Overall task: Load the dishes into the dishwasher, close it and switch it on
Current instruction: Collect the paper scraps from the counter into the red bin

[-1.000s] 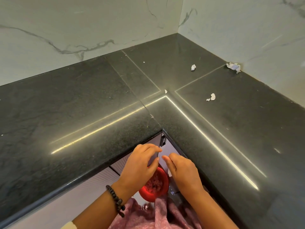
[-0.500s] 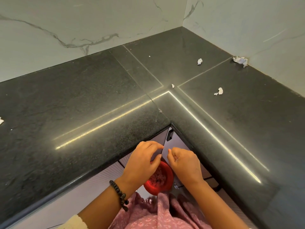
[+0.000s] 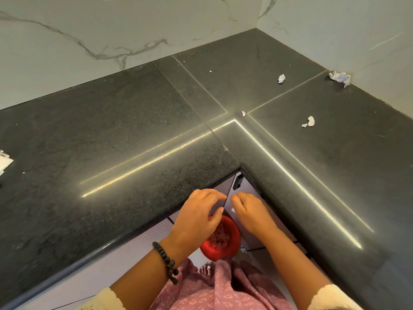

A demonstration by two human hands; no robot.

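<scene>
**Both hands at the cabinet corner, red bowl below**

Low in the centre of the frame, the left hand [image 3: 196, 217] and right hand [image 3: 250, 213] meet just under the inner corner of the dark speckled stone countertop [image 3: 125, 153]. The left hand's fingers curl over the top edge of a grey cabinet door panel [image 3: 243, 189]; the right hand's fingers are curled beside it, and whether they pinch anything cannot be told.

The round red plastic bowl [image 3: 223, 239] sits directly beneath, toward the bottom of the frame, partly hidden by the left hand (which is the nearer one). Neither hand holds it. Scraps of crumpled white paper [image 3: 281, 78] lie at upper right. No dishwasher is recognisable here, so loading looks not yet begun.
</scene>
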